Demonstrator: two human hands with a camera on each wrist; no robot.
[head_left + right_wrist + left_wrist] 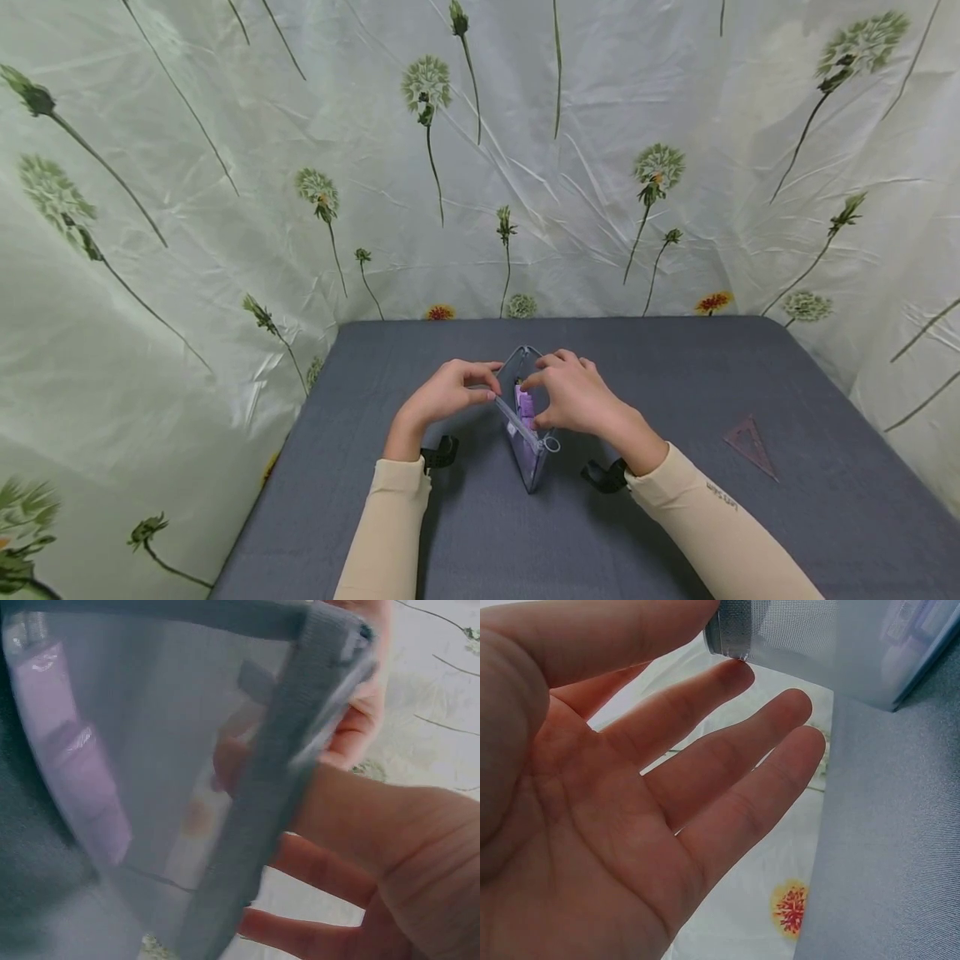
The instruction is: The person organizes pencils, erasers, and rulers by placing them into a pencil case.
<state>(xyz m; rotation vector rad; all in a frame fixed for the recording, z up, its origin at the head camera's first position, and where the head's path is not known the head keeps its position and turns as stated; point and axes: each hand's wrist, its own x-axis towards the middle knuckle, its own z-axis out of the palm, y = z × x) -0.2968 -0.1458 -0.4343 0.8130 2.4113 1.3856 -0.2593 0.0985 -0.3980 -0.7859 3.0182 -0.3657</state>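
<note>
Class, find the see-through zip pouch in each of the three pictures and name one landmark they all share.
Head view: the pouch stands at centre on the grey table, held between the left hand and the right hand.
Left wrist view: upper right, its corner pinched by the fingertips.
Right wrist view: it fills the left and centre.
Shared landmark: the flower-print sheet.

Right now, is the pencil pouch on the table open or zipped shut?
Open. The left hand and right hand pull the pouch edges apart, leaving a gap at its top where purple items show inside.
</note>
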